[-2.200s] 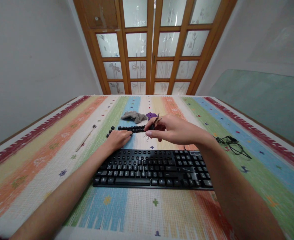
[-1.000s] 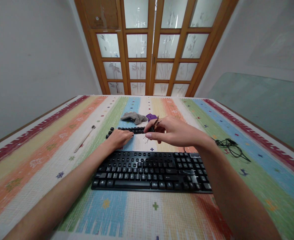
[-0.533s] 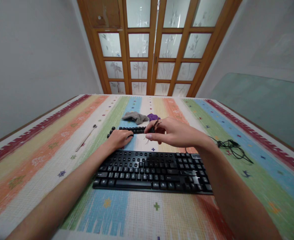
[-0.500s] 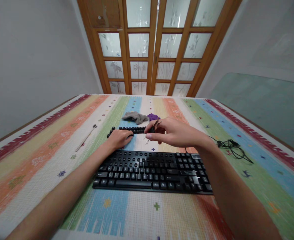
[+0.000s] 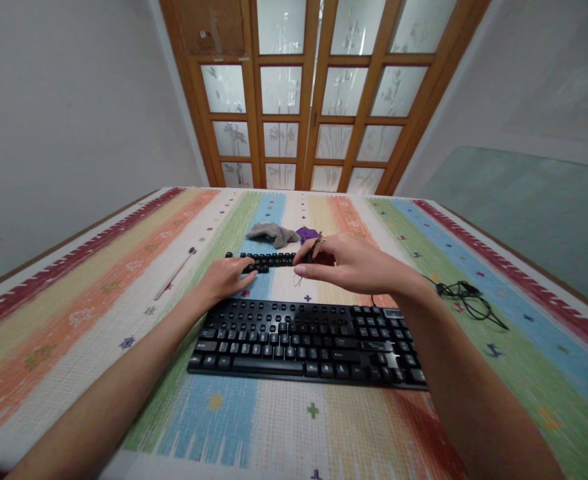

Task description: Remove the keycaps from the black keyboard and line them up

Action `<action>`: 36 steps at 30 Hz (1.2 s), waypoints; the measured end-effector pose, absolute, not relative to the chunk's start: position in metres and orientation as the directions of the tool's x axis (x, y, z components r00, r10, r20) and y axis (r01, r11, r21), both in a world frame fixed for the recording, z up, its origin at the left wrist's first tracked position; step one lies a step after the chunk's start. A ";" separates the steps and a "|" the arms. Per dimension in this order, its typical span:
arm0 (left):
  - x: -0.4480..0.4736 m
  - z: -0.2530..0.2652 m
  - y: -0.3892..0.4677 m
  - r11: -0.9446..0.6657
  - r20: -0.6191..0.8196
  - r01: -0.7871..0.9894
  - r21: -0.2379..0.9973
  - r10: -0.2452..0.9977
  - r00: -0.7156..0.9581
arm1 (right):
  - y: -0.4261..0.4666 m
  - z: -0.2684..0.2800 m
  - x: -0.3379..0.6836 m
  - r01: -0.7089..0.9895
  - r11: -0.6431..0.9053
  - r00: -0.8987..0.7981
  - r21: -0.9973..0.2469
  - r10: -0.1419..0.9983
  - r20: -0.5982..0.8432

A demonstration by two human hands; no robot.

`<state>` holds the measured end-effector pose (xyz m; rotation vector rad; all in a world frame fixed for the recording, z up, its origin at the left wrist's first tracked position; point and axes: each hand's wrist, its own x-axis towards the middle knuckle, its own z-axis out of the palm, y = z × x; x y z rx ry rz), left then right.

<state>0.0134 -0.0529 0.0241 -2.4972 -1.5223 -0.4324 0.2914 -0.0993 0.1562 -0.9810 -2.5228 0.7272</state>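
Observation:
The black keyboard (image 5: 304, 343) lies in front of me, its far rows bare down to the switches and its nearer rows still capped. Beyond it, loose black keycaps (image 5: 274, 260) are lined up in rows on the cloth. My left hand (image 5: 225, 277) rests at the left end of these rows, thumb and fingers apart, fingertips at the caps. Above the right end of the rows, my right hand (image 5: 341, 263) is closed on a wire keycap puller (image 5: 298, 281); thin wire loops stick out below its thumb. The fingers hide most of the puller.
A grey cloth (image 5: 273, 234) and a purple cloth (image 5: 307, 233) lie behind the keycaps. A thin brush (image 5: 175, 273) is on the left. The coiled black cable (image 5: 467, 297) lies on the right. A striped tablecloth (image 5: 284, 420) covers the table.
My left hand has drawn back to the left, uncovering more keycaps, and its thumb has spread from the fingers. My right hand keeps its hold on the puller in nearly the same place.

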 end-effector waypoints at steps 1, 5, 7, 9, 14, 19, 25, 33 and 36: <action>0.012 0.024 -0.057 -0.463 0.364 0.886 0.028 0.830 0.422 | -0.100 0.156 0.291 0.529 0.628 -0.699 -0.571 0.704 0.127; 0.017 0.029 -0.087 -0.562 0.424 0.782 0.269 0.798 0.428 | -0.104 0.156 0.290 0.518 0.604 -0.718 -0.606 0.692 0.076; 0.026 0.032 -0.106 -0.614 0.386 0.707 0.352 0.783 0.488 | -0.108 0.155 0.286 0.508 0.603 -0.739 -0.615 0.672 0.047; 0.037 0.033 -0.122 -0.653 0.351 0.673 0.348 0.756 0.552 | -0.110 0.152 0.282 0.500 0.612 -0.756 -0.612 0.653 0.036; 0.053 0.025 -0.135 -0.749 0.321 0.636 0.188 0.659 0.681 | -0.113 0.139 0.270 0.472 0.602 -0.790 -0.645 0.613 -0.006; 0.051 0.018 -0.133 -0.781 0.344 0.608 0.140 0.614 0.710 | -0.117 0.124 0.271 0.481 0.554 -0.782 -0.680 0.621 -0.047; 0.050 0.019 -0.134 -0.776 0.312 0.606 0.175 0.627 0.713 | -0.125 0.110 0.289 0.506 0.416 -0.728 -0.756 0.675 -0.116; 0.051 0.016 -0.133 -0.776 0.318 0.597 0.203 0.629 0.710 | -0.131 0.084 0.293 0.480 0.306 -0.666 -0.822 0.737 -0.115; 0.051 0.015 -0.133 -0.779 0.318 0.591 0.212 0.626 0.712 | -0.127 0.072 0.289 0.431 0.184 -0.605 -0.883 0.785 -0.131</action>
